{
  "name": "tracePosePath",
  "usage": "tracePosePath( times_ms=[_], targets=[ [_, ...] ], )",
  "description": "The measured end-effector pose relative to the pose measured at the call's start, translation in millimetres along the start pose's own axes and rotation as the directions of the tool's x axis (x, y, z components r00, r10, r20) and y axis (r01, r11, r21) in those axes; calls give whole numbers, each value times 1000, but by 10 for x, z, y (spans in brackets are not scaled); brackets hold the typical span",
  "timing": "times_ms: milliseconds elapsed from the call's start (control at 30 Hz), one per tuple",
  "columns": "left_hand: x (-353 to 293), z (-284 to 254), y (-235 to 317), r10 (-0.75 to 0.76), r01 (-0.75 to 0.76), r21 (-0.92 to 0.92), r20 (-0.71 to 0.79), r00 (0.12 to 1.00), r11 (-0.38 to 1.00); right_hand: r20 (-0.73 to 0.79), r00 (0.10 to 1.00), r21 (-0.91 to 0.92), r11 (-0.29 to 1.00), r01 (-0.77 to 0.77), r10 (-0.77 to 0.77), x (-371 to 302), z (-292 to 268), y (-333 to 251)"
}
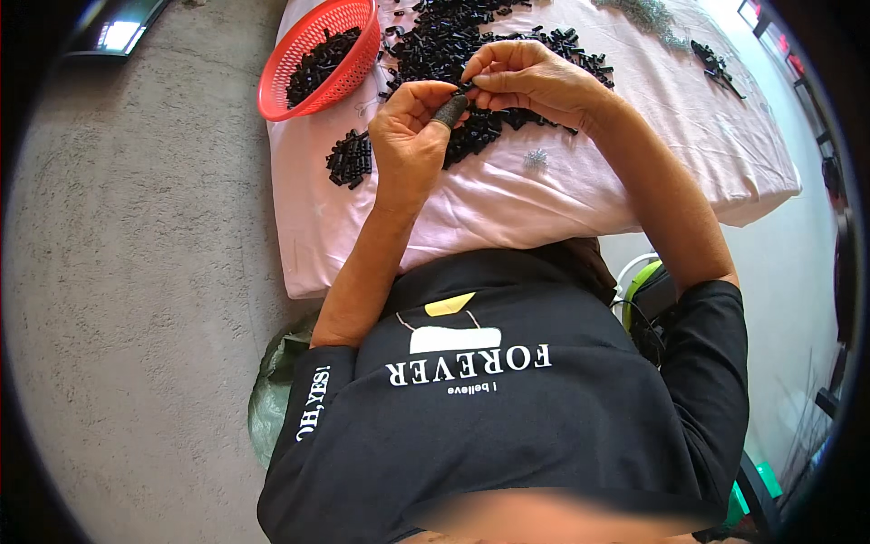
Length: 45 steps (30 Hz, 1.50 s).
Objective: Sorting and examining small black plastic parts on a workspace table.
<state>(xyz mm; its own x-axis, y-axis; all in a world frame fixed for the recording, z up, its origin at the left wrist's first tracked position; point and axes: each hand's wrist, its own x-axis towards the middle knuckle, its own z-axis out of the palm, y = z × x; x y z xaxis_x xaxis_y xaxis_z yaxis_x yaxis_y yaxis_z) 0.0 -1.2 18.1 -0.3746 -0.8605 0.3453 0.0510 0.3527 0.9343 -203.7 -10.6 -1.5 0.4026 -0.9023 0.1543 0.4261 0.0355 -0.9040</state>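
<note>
My left hand (412, 127) is closed in a pinch, with a dark finger cot (450, 111) over its thumb. Facing it, my right hand (535, 82) pinches too, and the fingertips of both hands meet. Between them is a small black piece (466, 88), mostly hidden by the fingers; it resembles the short black tubes around it. Both hands are above a wide heap of small black tubular pieces (444, 41) on the pink cloth. A smaller cluster of black tubes (350, 160) lies left of my left wrist. Right of the heap sits a little pile of tiny clear or silvery parts (536, 159).
A red perforated plastic basket (274, 98), partly filled with black pieces, stands at the table's left edge. The table wears a pink cloth (580, 204). Farther right are black parts (716, 69) and a silvery pile (648, 16). A greenish plastic bag (270, 399) is by my left side.
</note>
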Motion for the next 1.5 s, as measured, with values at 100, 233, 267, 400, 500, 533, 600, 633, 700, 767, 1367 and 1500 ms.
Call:
tracePosePath(
  times_ms=[100, 233, 267, 400, 500, 533, 600, 633, 700, 767, 1367, 1500],
  targets=[
    [-1, -20, -25, 65, -66, 43, 14, 998, 997, 7, 1000, 3, 1000, 9, -9, 5, -18, 20],
    [-21, -38, -11, 83, -86, 142, 28, 996, 986, 6, 999, -56, 997, 51, -51, -7, 3, 6],
    [-25, -35, -4, 82, -85, 155, 27, 996, 984, 7, 999, -57, 997, 51, -50, -4, 7, 6],
    [-29, -37, 12, 90, -92, 127, 24, 996, 988, 4, 991, -226, 966, 128, -130, 14, 40, 16],
    [-37, -1, 25, 119, -116, 100, -27, 993, 988, -5, 986, -189, 968, 165, -169, -3, 68, 20],
    [-41, 10, 34, 127, -122, 102, -45, 991, 987, -20, 986, -133, 978, 162, -166, -9, 69, 21],
    [-39, 15, 46, 135, -128, 104, -62, 989, 986, -12, 987, -72, 984, 160, -161, 7, 1, 36],
    [-36, 7, 51, 139, -131, 118, -63, 988, 984, -4, 988, -11, 988, 157, -157, 13, -21, 40],
    [-39, -16, 54, 143, -133, 133, -67, 987, 982, -1, 989, -10, 989, 147, -147, 20, -3, 31],
    [-45, -30, 52, 142, -135, 170, -29, 989, 976, 0, 990, -11, 990, 138, -138, 24, -4, 34],
    [-45, -2, 1, 154, -150, 143, -21, 988, 978, 4, 994, -140, 984, 112, -113, 1, 52, 18],
    [-59, 2, 39, 128, -122, 166, -29, 991, 979, 10, 988, -231, 961, 153, -154, -10, 75, 0]
  ],
)
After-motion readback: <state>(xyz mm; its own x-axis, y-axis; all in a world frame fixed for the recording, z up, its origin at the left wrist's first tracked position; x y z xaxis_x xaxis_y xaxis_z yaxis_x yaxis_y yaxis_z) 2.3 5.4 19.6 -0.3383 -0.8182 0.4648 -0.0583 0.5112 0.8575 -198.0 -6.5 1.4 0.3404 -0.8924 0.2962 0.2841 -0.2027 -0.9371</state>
